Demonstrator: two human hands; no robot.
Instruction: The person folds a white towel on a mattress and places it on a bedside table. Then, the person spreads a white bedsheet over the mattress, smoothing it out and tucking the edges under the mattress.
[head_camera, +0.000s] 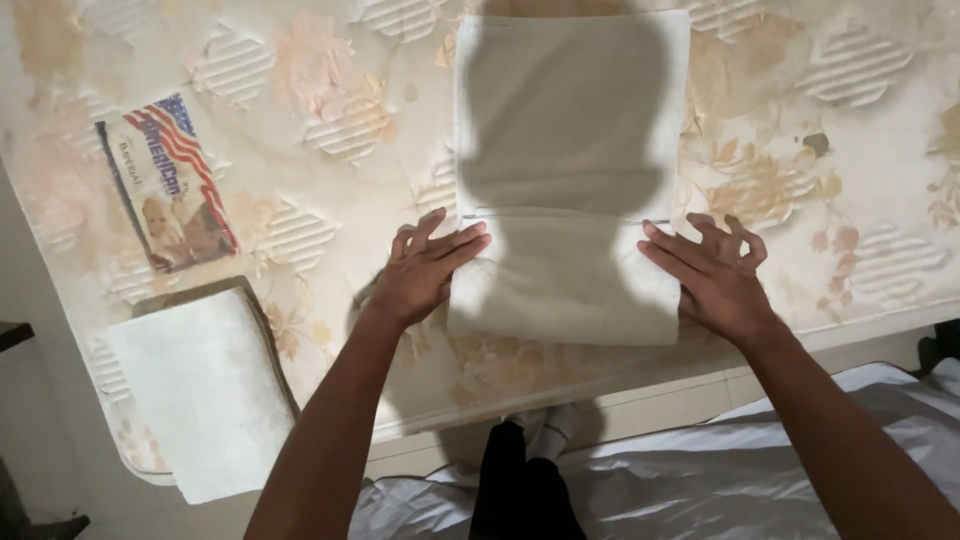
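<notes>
Two open hands, left hand (420, 275) and right hand (715, 275), on one folded towel (565, 180).

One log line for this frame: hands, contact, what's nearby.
left hand: flat on towel left edge | right hand: flat at right edge | towel: folded, on mattress | nearby: white towel stack, booklet

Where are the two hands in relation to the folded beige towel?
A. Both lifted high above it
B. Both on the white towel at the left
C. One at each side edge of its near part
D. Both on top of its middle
C: the left hand lies flat at the left edge of the beige towel, the right hand at its right edge.
</notes>
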